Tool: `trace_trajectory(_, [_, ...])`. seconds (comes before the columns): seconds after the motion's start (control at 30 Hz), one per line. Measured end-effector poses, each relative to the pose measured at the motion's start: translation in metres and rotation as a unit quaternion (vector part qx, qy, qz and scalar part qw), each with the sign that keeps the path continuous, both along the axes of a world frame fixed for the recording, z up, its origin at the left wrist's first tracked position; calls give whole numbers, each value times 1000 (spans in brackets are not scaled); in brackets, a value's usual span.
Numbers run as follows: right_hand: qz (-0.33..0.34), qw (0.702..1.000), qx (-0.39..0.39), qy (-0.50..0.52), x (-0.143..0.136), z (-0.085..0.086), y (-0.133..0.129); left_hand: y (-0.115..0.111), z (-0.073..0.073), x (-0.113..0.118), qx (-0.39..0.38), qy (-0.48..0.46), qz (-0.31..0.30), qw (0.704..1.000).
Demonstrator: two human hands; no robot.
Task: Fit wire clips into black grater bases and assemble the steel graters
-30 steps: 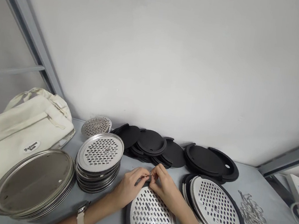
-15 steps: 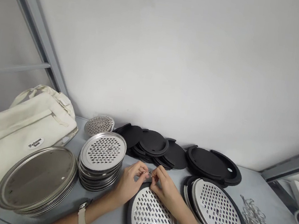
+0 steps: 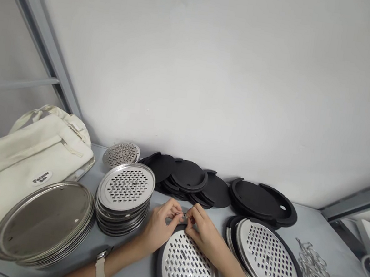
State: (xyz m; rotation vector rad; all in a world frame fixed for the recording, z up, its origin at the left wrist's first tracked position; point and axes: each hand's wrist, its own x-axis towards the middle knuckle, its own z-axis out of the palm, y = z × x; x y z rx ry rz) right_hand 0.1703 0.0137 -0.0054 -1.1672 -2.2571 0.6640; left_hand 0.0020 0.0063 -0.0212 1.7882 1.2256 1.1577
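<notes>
A thin, small metallic piece point(image 3: 184, 215) is pinched crosswise between left hand point(image 3: 161, 224) and right hand point(image 3: 205, 234), near the far edge of the round, perforated silver metal plate point(image 3: 188, 269).

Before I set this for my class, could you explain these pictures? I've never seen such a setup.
There is no machine: a person works bare-handed, filmed by a camera worn on the head, looking forward and down. The left hand and right hand pinch a small shiny piece, too tiny to identify, near the far edge of a perforated plate with a black rim. On the grey table, a pale bag, metal trays and a perforated stack sit to the left. Black pieces lie near the wall; more plates and metal loops are on the right.
</notes>
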Motion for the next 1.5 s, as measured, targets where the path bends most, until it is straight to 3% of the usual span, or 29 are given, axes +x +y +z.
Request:
trace_trajectory(0.6, [0, 999, 5, -43, -1, 9, -2, -2, -11, 0, 79, 92, -52, 991])
trace_trajectory(0.9, [-47, 998, -26, 18, -2, -1, 0, -3, -10, -6, 111, 173, -111, 972])
trace_trajectory(1.27, [-26, 988, -74, 134, 1, 6, 3, -3, -9, -7, 143, 165, -63, 974])
trace_trajectory(1.5, [-19, 985, -84, 150, 3, 3, 5, -1, -11, -8, 152, 146, -51, 976])
